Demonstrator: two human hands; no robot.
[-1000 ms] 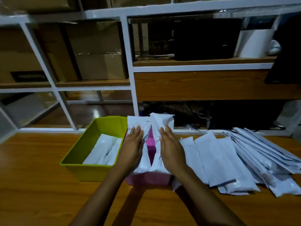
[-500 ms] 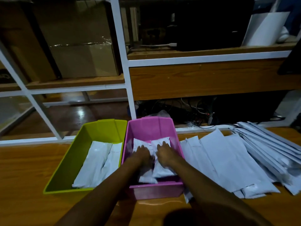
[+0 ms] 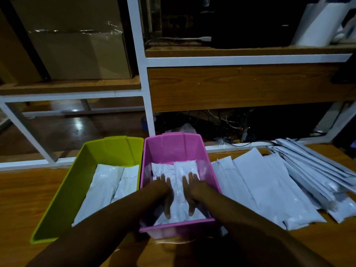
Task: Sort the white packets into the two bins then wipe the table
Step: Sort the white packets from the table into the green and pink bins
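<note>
Packets lie in the pink bin, both hands flat on them: left hand and right hand splayed, gripping nothing. Best press evenly, flatten both stacks; 1 big pile waits beside, green bin part-filled.

Two bins stand side by side on the table: one green bin and one pink bin. Two white packets lie in the green bin and two more packets show in the pink one, each of those with one hand flat on it, the left hand and the right hand. The loose pile of packets on the table overlaps too much to count exactly, though it is clearly more than ten.
</note>
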